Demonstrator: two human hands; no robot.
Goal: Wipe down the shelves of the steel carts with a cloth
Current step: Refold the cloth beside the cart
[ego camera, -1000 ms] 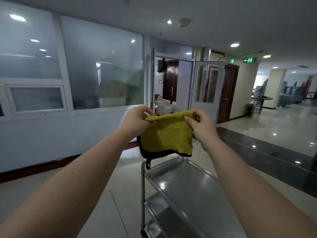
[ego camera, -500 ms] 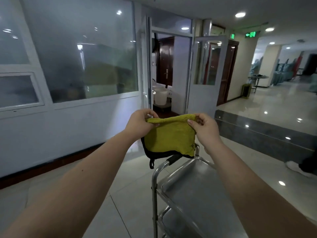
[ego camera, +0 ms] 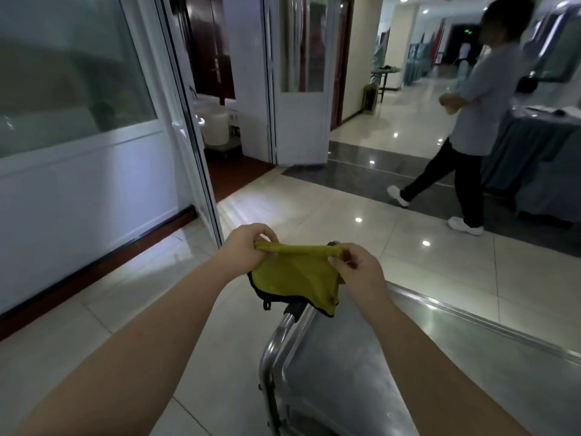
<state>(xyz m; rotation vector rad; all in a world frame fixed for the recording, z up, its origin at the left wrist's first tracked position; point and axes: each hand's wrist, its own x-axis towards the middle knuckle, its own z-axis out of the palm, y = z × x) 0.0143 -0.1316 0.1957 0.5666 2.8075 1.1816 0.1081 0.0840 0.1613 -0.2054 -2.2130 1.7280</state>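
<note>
Above cart (ego camera: 339, 372), cloth (ego camera: 295, 275) pinched; beyond, person (ego camera: 484, 89), open door (ego camera: 301, 121).

The left grip (ego camera: 246, 250) and the right grip (ego camera: 356, 272) each pinch an upper corner of a yellow cloth (ego camera: 295, 278) with a dark edge, holding it stretched between them in the air. Its lower edge hangs just over the tubular handle (ego camera: 272, 344) of the steel cart (ego camera: 342, 372). Beyond, a person in a grey shirt (ego camera: 484, 89) is in mid-stride on the glossy tiled floor (ego camera: 314, 215), right of a white door (ego camera: 301, 121)

Steel cart (ego camera: 345, 372) cropped below; passer-by (ego camera: 481, 99) blurred
</note>
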